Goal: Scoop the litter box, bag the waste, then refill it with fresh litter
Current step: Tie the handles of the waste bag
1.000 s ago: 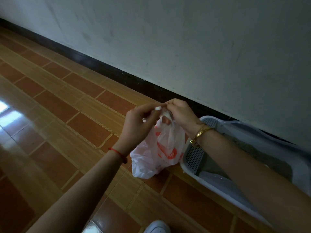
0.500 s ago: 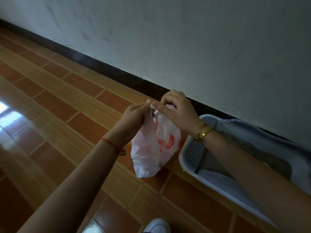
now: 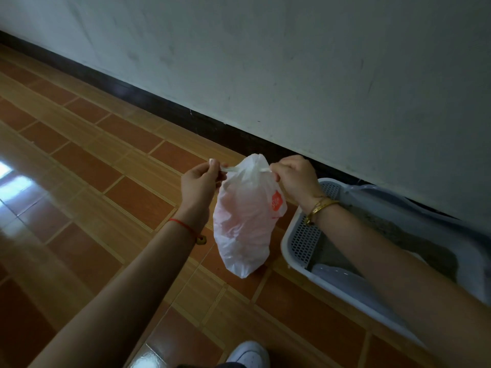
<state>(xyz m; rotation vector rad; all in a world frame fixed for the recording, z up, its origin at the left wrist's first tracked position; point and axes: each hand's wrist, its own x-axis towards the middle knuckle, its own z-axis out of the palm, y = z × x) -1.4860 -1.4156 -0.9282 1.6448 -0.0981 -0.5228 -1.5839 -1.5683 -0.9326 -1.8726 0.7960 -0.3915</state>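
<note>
Head view, bag (image 3: 244, 221) hanging vertical, left grip (image 3: 199, 181) and right grip (image 3: 297, 179) pinching its top

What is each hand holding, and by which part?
Both hold the white plastic bag: the left hand pinches one handle strip, the right hand the other, at the bag's top.

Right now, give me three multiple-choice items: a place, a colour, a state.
1. Beside the plastic bag, the litter box stands: A) to its left B) to its right, by the wall C) on a table.
2. The thread on the left wrist is: A) blue B) red C) green.
3. The plastic bag is: A) lying flat B) inside the box C) pinched by both hands.
B: it sits rightward. B: thread shows red. C: left hand and right hand pinch its handles.
</note>
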